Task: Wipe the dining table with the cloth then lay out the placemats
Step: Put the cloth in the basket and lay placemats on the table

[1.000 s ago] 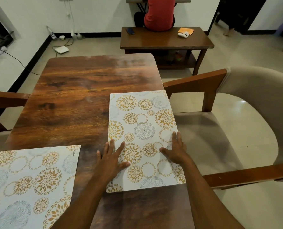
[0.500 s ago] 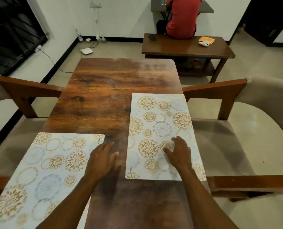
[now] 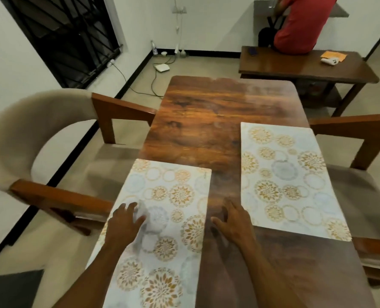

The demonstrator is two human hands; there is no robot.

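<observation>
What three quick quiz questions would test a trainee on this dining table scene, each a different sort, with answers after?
1. True or false: the left hand lies on the left floral-patterned rectangular placemat.
2. Multiple choice: the right hand is over A) the right floral-patterned rectangular placemat, B) the bare dark wooden dining table between the mats, C) a beige upholstered armchair.
3. Fill in: the number of placemats laid on the table is ___.

Key: 1 true; 2 B; 3 two.
</observation>
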